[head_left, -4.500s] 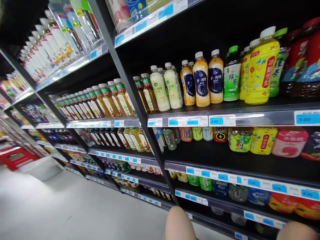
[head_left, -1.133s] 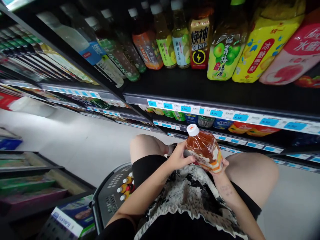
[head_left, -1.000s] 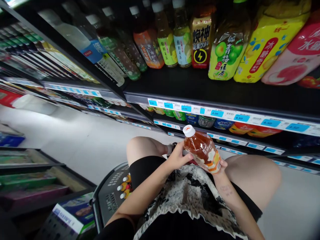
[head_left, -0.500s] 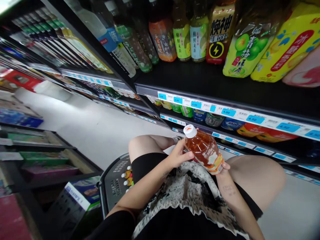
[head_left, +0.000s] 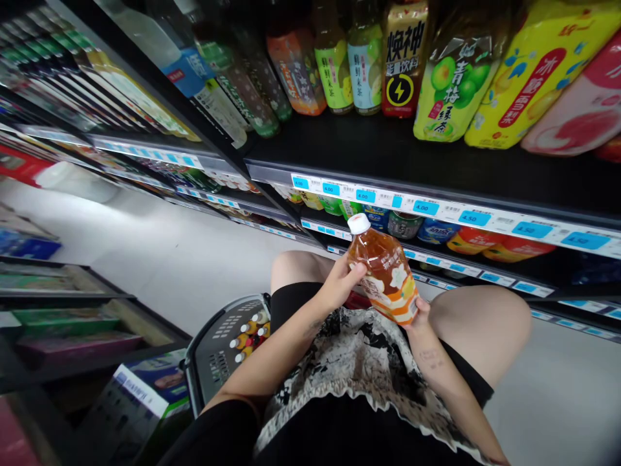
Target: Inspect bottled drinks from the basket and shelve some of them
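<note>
I crouch in a shop aisle with my knees up. Both hands hold an amber tea bottle (head_left: 383, 275) with a white cap and an orange-and-white label, tilted with the cap up and to the left. My left hand (head_left: 338, 288) wraps its upper side, thumb on the front. My right hand (head_left: 418, 315) cups its base from below, mostly hidden behind the bottle. The bottle hovers over my lap, in front of a low shelf (head_left: 436, 213) of drinks with blue price tags.
A dark shopping basket (head_left: 220, 346) with several small bottles stands on the floor by my left leg. Black shelving full of bottles rises ahead and to the left. A low rack (head_left: 72, 323) with boxes is at the left. Pale floor stretches down the aisle.
The bottle has risen slightly and turned, its label now facing me more. Earlier on, my view dropped from the upper shelves to my lap, where the bottle is in my hands.
</note>
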